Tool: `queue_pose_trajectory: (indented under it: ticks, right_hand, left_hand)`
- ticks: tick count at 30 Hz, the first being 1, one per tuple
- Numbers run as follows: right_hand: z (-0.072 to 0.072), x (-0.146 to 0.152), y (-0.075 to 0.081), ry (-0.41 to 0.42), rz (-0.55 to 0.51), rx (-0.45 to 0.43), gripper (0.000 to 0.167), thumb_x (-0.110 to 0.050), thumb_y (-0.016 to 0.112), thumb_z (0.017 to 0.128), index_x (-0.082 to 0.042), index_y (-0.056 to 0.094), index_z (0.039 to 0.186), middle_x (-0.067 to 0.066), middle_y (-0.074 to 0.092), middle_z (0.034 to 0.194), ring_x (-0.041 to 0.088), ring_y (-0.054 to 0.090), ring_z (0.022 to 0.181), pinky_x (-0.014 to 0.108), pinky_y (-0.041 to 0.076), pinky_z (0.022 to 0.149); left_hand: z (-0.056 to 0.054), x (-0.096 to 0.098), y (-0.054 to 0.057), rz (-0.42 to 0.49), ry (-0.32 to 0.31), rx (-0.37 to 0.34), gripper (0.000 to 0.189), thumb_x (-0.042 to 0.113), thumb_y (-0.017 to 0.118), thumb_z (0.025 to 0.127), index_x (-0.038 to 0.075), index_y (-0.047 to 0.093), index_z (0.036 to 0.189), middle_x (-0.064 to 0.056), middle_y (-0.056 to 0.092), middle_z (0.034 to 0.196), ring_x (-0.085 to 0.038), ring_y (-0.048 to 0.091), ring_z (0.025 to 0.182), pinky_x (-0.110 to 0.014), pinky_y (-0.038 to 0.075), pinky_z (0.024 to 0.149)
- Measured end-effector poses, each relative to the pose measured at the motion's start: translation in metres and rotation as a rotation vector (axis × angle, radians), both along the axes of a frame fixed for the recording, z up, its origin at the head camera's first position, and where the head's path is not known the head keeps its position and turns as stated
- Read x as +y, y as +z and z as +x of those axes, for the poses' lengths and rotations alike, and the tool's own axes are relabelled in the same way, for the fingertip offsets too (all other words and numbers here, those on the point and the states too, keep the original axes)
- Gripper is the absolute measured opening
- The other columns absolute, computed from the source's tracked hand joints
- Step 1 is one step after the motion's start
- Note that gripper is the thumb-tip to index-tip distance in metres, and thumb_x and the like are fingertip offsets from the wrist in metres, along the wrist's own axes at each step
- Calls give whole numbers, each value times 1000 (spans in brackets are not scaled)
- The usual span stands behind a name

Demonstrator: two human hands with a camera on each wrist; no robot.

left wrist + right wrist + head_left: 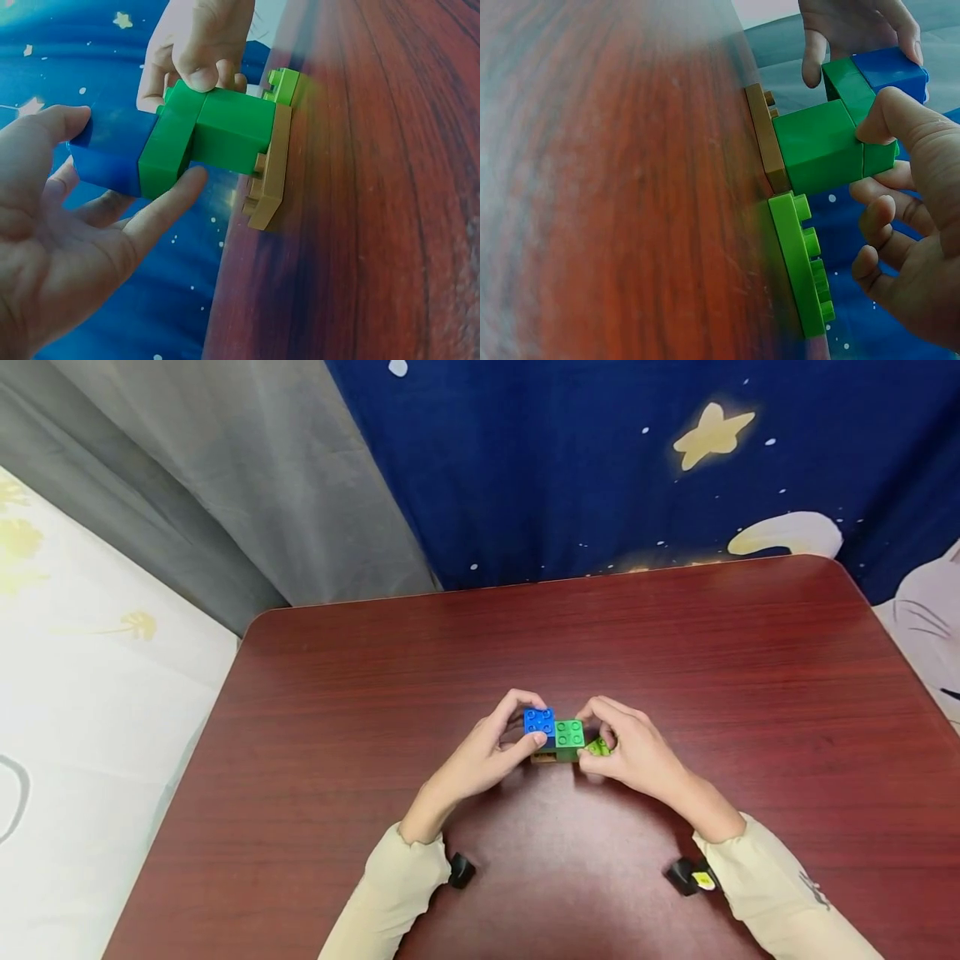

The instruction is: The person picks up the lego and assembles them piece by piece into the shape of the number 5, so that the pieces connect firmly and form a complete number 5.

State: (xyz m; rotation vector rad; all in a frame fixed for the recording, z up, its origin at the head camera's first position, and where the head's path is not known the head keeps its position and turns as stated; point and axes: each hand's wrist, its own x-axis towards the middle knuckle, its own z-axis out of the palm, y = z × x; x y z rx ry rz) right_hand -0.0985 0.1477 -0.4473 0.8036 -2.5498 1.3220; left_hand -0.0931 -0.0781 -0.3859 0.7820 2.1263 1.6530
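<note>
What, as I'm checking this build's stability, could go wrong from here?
The blue cubic plastic block sits on the overhanging end of the green oblong plastic brick, so downward pressure from the left hand might tip the stack or loosen that brick from the green cubic plastic block below.

The lime-green flat studded plastic plate lies beside the stack, near the right hand, whose fingers may bump it.

the head view looks forward and down from farthest off, the bricks (568, 735) small, low right of centre. the wrist views share them close up, tipped sideways: table (390, 225) at frame right in the left wrist's, frame left in the right's.
</note>
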Motion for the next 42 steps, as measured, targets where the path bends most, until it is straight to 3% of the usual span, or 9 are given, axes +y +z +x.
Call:
queue_pose_trajectory:
  ticks: [11, 18, 22, 31, 37, 42]
  right_hand:
    - [3, 1, 2, -9, -1, -7, 35, -10, 72, 63, -18, 57, 93, -1, 55, 78, 6, 43, 56, 22, 36, 48]
    - [2, 0, 0, -7, -11, -3, 35, -9, 73, 62, -18, 58, 93, -1, 53, 75, 6, 43, 55, 22, 36, 48]
    - [2, 0, 0, -3, -7, -14, 35, -9, 73, 63, -17, 57, 92, -1, 54, 76, 7, 43, 56, 22, 36, 48]
    - [2, 2, 7, -2, 20, -29, 36, -10, 76, 65, -18, 58, 94, 0, 55, 77, 8, 43, 56, 22, 36, 48]
    - [4, 9, 17, 33, 124, -45, 35, -15, 76, 71, -16, 59, 101, -2, 56, 75, 8, 48, 58, 23, 39, 50]
    - [5, 21, 29, 59, 271, -57, 43, -21, 76, 74, -11, 59, 113, -1, 61, 86, 15, 56, 76, 37, 41, 71]
  left_hand:
    - [5, 3, 4, -51, 14, 39, 28, 6, 51, 95, 4, 38, 120, -11, 53, 112, -24, 60, 93, -48, 50, 67]
    - [5, 3, 4, -67, 44, 44, 28, 6, 53, 94, 4, 41, 120, -11, 56, 109, -16, 60, 96, -29, 51, 74]
    - [4, 3, 5, -74, 55, 64, 28, 6, 55, 94, 4, 44, 119, -11, 55, 109, -16, 60, 99, -30, 50, 79]
    - [5, 7, 10, -104, 89, 104, 27, 6, 57, 92, 5, 46, 117, -11, 57, 107, -23, 60, 100, -29, 52, 73]
    - [7, 7, 11, -108, 86, 133, 27, 4, 56, 92, 3, 46, 117, -11, 56, 105, -20, 60, 94, -30, 51, 75]
    - [9, 7, 12, -112, 80, 146, 28, 3, 57, 92, 3, 45, 117, -11, 55, 103, -19, 61, 89, -33, 51, 74]
